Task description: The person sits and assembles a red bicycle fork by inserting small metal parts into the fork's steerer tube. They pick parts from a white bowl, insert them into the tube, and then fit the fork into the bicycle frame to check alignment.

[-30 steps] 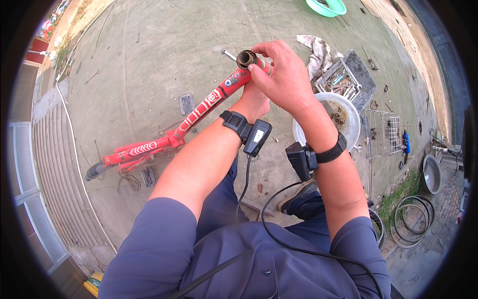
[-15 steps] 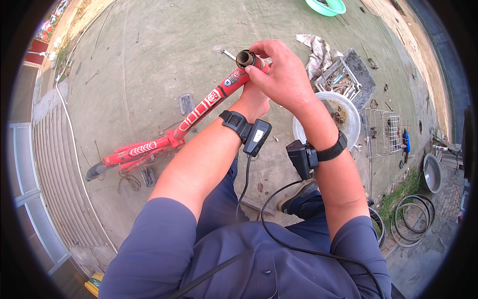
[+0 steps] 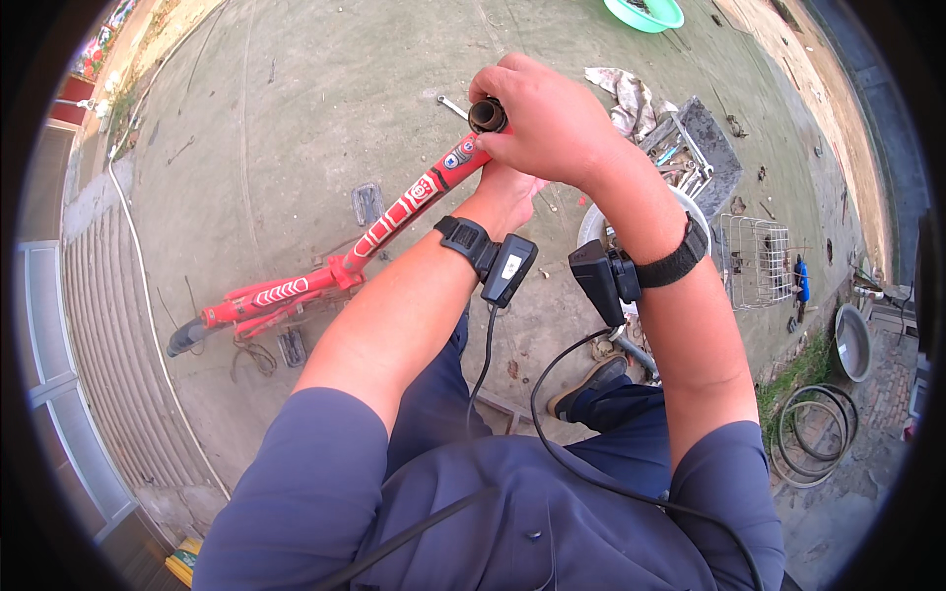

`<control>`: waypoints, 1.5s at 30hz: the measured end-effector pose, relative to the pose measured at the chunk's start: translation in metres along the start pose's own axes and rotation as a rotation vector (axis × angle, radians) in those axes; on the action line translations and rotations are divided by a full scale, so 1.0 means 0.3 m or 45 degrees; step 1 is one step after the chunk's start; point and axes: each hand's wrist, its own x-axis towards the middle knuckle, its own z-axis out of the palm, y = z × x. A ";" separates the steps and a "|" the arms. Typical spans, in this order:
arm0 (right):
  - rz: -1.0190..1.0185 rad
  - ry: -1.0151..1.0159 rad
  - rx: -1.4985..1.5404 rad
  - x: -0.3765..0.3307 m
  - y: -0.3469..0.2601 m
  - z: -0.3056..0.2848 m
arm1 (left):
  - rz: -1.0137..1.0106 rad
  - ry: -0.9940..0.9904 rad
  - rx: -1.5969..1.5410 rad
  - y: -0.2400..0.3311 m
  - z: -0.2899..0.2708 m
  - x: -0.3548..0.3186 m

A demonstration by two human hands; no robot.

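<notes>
A red bicycle frame point(image 3: 394, 212) with white markings stands tilted on the concrete ground, its dark open tube end point(image 3: 487, 115) pointing up at me. My right hand point(image 3: 552, 123) is wrapped over the top of that tube end. My left hand point(image 3: 507, 189) grips the red tube from below, just under the right hand, and is mostly hidden by it. Both wrists carry black strapped devices with cables running down to my body. The frame's lower end point(image 3: 187, 337) rests on the ground at the left.
A small wrench point(image 3: 451, 104) lies on the ground beyond the frame. To the right are a grey crate of tools point(image 3: 702, 148), a rag point(image 3: 621, 91), a white bucket rim point(image 3: 591, 225), a wire basket point(image 3: 759, 261), a green basin point(image 3: 645, 14), a metal bowl point(image 3: 852, 340) and coiled hose point(image 3: 813, 433).
Both hands stay on the tube end; the right hand has shifted slightly over the top. The frame has not visibly moved.
</notes>
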 end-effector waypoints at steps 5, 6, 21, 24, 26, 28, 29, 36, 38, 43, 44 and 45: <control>-0.125 -0.030 -0.146 0.022 -0.008 -0.008 | -0.052 0.033 0.057 -0.008 -0.007 0.001; -0.136 -0.042 -0.158 0.026 -0.009 -0.009 | -0.065 0.053 0.043 -0.010 -0.008 0.000; -0.288 -0.272 -0.342 0.088 -0.021 -0.054 | -0.113 0.153 0.057 0.008 0.024 -0.027; -0.322 -0.281 -0.326 0.095 -0.019 -0.054 | -0.125 0.173 0.024 0.011 0.025 -0.032; -0.307 -0.365 -0.357 0.104 -0.017 -0.062 | -0.153 0.171 0.031 0.015 0.023 -0.034; -0.306 -0.407 -0.374 0.114 -0.019 -0.067 | -0.194 0.129 0.081 0.021 0.020 -0.035; -0.316 -0.420 -0.382 0.119 -0.020 -0.068 | -0.189 0.135 0.063 0.021 0.020 -0.036; -0.300 -0.465 -0.387 0.131 -0.022 -0.063 | -0.168 0.124 0.029 0.011 0.013 -0.029; -0.288 -0.477 -0.389 0.135 -0.023 -0.060 | -0.155 0.120 0.024 0.007 0.012 -0.029; -0.276 -0.501 -0.380 0.141 -0.023 -0.059 | -0.157 0.092 0.038 0.008 0.009 -0.030; -0.271 -0.504 -0.373 0.141 -0.023 -0.059 | -0.169 0.102 0.048 0.008 0.008 -0.029; -0.266 -0.507 -0.363 0.142 -0.023 -0.059 | -0.179 0.112 0.055 0.006 0.006 -0.028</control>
